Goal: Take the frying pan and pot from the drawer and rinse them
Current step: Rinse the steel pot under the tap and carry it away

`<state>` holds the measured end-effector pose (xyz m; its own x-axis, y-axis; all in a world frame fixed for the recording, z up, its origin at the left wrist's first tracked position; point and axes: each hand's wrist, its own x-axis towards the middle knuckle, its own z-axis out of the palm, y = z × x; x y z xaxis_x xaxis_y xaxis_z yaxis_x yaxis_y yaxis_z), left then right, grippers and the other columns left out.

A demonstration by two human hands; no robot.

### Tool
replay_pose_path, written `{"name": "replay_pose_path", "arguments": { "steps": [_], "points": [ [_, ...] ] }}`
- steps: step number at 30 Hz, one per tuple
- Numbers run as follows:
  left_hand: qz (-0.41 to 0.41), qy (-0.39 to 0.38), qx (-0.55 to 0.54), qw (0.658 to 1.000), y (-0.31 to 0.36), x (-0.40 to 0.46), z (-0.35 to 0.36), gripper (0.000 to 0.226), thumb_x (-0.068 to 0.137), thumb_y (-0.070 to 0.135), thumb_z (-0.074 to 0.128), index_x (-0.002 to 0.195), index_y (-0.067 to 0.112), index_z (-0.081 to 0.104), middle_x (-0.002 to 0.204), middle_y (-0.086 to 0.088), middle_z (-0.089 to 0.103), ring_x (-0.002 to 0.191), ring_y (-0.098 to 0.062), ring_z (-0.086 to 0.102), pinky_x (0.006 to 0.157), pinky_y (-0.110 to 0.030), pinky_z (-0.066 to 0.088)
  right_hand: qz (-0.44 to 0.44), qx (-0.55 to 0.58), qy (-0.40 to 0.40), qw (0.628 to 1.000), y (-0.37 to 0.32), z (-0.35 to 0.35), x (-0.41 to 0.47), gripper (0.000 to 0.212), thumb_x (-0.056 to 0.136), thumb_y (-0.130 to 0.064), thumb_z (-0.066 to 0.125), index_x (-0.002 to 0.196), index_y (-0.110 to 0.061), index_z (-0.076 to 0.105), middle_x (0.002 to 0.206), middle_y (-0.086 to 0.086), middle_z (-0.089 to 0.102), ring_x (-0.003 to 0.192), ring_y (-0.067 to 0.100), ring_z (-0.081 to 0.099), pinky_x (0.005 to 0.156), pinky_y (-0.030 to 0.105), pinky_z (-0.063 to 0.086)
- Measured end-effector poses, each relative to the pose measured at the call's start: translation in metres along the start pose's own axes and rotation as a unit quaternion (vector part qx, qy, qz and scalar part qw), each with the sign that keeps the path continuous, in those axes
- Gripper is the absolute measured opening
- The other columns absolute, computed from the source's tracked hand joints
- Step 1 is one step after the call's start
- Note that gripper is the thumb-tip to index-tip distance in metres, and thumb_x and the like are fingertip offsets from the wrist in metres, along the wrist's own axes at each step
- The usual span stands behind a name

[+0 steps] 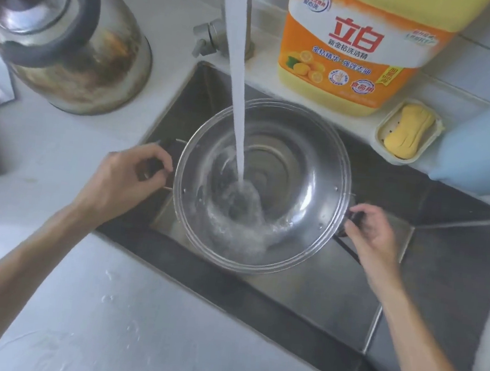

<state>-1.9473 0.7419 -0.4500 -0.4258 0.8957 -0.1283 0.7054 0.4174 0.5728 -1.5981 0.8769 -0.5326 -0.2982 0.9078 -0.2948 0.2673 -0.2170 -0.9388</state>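
Observation:
A steel pot (pixel 307 173) is held over the sink (pixel 454 265), tilted a little toward me. Water from the faucet (pixel 219 33) streams into it and swirls at its bottom. My left hand (pixel 127 180) grips the pot's dark left handle. My right hand (pixel 373 236) grips the right handle. No frying pan shows in the head view.
A large steel kettle (pixel 80 50) stands on the counter at the left. Behind the sink stand a yellow detergent jug (pixel 356 46) and a soap dish with a yellow bar (pixel 407 132). A light blue container (pixel 480 148) is at the right. The front counter (pixel 134 324) is wet.

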Motion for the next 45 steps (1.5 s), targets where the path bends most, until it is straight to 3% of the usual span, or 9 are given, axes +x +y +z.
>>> {"name": "replay_pose_path", "arguments": {
  "steps": [3,10,14,22,26,30,36,40,45],
  "points": [
    [0.015,0.033,-0.036,0.999,0.016,0.0,-0.02,0.014,0.072,0.02,0.062,0.075,0.034,0.06,0.071,0.01,0.055,0.056,0.001,0.044,0.059,-0.004,0.032,0.1,0.108,-0.055,0.988,0.026,0.02,-0.001,0.022,0.078,-0.01,0.07,0.097,-0.02,0.063,0.089,-0.009,0.071,0.079,0.007,0.063,0.065,0.016,0.05],
    [-0.086,-0.142,0.007,0.986,-0.021,0.0,-0.022,0.005,0.071,0.039,0.061,0.076,0.042,0.062,0.064,0.009,0.062,0.063,-0.012,0.052,0.07,-0.026,0.042,0.196,0.129,-0.121,0.965,0.029,0.007,-0.005,0.076,0.038,-0.047,0.089,0.104,-0.014,0.07,0.088,-0.001,0.073,0.07,0.011,0.064,0.06,0.019,0.051],
    [-0.118,-0.289,0.05,0.949,-0.042,-0.013,0.016,0.008,0.071,0.041,0.062,0.078,0.041,0.058,0.058,0.01,0.063,0.062,-0.015,0.058,0.073,-0.035,0.048,0.1,0.006,-0.116,0.988,-0.014,-0.016,0.003,0.032,0.071,-0.024,0.075,0.102,-0.025,0.069,0.079,-0.011,0.07,0.065,0.003,0.059,0.062,0.015,0.049],
    [-0.135,-0.127,-0.084,0.979,-0.048,-0.008,0.064,0.026,0.081,0.006,0.063,0.073,0.031,0.059,0.065,0.018,0.07,0.063,0.007,0.063,0.078,-0.013,0.048,-0.098,-0.14,-0.098,0.98,-0.075,-0.025,0.0,0.034,0.082,-0.002,0.066,0.095,-0.033,0.064,0.089,-0.016,0.068,0.081,0.002,0.064,0.078,0.011,0.05],
    [-0.051,-0.005,-0.036,0.998,-0.031,-0.007,0.036,0.02,0.084,0.009,0.06,0.084,0.029,0.06,0.075,0.038,0.061,0.066,0.018,0.055,0.075,-0.004,0.04,-0.073,-0.113,-0.033,0.99,-0.04,-0.017,-0.001,0.035,0.083,0.004,0.064,0.084,-0.03,0.056,0.086,-0.021,0.066,0.083,-0.003,0.061,0.079,0.01,0.047],
    [0.038,0.031,-0.035,0.998,-0.005,-0.013,-0.008,0.016,0.088,0.015,0.06,0.094,0.03,0.064,0.077,0.007,0.061,0.068,-0.004,0.051,0.072,-0.011,0.039,0.038,-0.031,-0.029,0.998,0.01,0.007,-0.002,0.032,0.086,0.006,0.058,0.089,-0.026,0.056,0.087,-0.012,0.067,0.08,0.0,0.063,0.076,0.019,0.051],
    [0.001,0.013,-0.096,0.995,0.009,-0.003,-0.029,0.011,0.082,0.036,0.058,0.085,0.036,0.068,0.075,-0.015,0.063,0.069,-0.021,0.057,0.074,-0.032,0.047,0.205,0.036,-0.154,0.966,0.044,0.036,-0.004,0.028,0.089,-0.001,0.055,0.105,-0.022,0.066,0.091,-0.007,0.073,0.078,0.009,0.066,0.065,0.018,0.053],
    [-0.069,-0.066,-0.025,0.995,-0.026,-0.011,-0.013,0.016,0.085,0.028,0.064,0.079,0.043,0.063,0.075,0.002,0.067,0.067,-0.003,0.057,0.07,-0.025,0.046,0.157,-0.01,-0.1,0.982,0.024,0.018,0.007,0.033,0.089,0.002,0.053,0.106,-0.023,0.065,0.088,-0.014,0.074,0.069,0.001,0.065,0.06,0.014,0.051],
    [-0.165,-0.203,-0.03,0.965,-0.062,-0.018,0.036,0.023,0.08,0.02,0.07,0.071,0.039,0.062,0.07,0.001,0.072,0.073,-0.023,0.069,0.085,-0.049,0.053,0.014,-0.171,-0.11,0.979,-0.046,-0.009,0.016,0.038,0.09,-0.008,0.058,0.124,-0.025,0.059,0.105,-0.016,0.065,0.082,-0.012,0.061,0.071,0.001,0.044]
  ]
}}
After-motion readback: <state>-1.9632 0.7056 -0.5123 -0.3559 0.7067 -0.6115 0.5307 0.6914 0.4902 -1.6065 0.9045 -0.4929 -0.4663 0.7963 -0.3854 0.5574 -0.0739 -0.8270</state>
